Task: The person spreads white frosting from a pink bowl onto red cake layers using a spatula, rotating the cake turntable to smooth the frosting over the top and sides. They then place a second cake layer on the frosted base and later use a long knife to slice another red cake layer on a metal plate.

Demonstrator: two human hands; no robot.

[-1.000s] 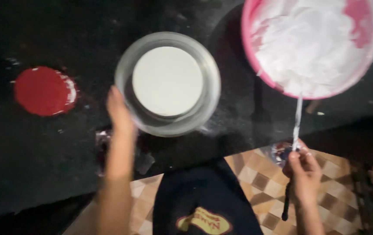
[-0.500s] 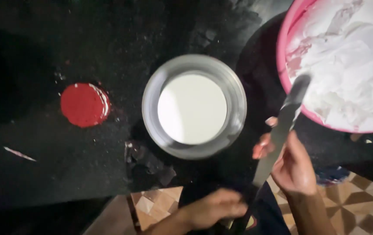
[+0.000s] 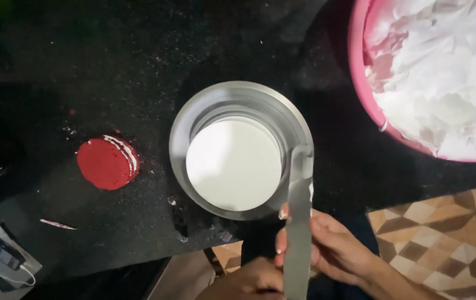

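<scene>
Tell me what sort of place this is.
Probably a home kitchen set up for cake work: a black counter, a pink bowl of white cream, a round tin and a red cake.

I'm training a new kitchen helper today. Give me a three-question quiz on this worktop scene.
1. True or false: the round metal pan holds a white disc.
2. Which side of the pan is the red cake layer on: picture left or picture right?
3. What does the right hand hold? A) whisk B) long flat metal spatula C) spoon

Key: 1 true; 2 picture left; 3 B. The pink bowl of white cream sits at top right; the left hand is low, near the spatula.
</scene>
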